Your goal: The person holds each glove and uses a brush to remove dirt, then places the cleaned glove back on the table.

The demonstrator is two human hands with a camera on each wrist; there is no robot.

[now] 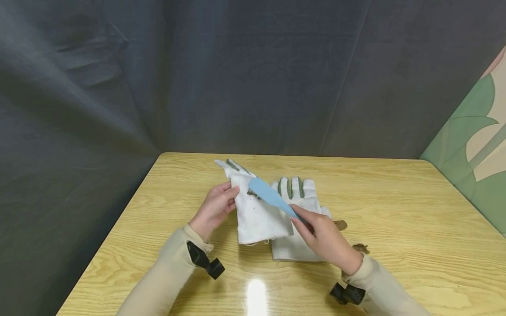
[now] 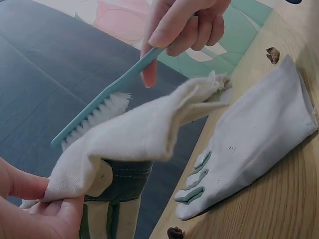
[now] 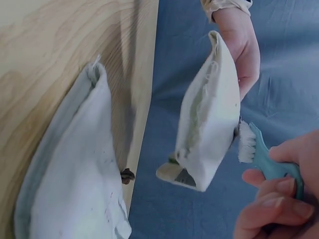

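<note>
My left hand (image 1: 215, 206) pinches a white cloth work glove (image 1: 262, 224) by its side, thumb on top, and holds it up over the table. Dark green patches show on this glove's underside in the left wrist view. In my right hand (image 1: 326, 237) is the handle of a light blue brush (image 1: 269, 194). Its white bristles (image 2: 102, 115) face the glove, right at the cloth. A dark brown scrap (image 1: 252, 193) sits on the glove beside the brush head. Below lies a second white glove (image 1: 294, 251) with green strips between its fingers, flat on the table.
Brown dried scraps (image 1: 360, 248) lie on the wooden table (image 1: 415, 210) to the right of the second glove, one (image 1: 341, 224) partly behind my right hand. A dark cloth (image 1: 253, 79) hangs along the back and left. A panel with green leaf shapes (image 1: 482, 131) stands at the right.
</note>
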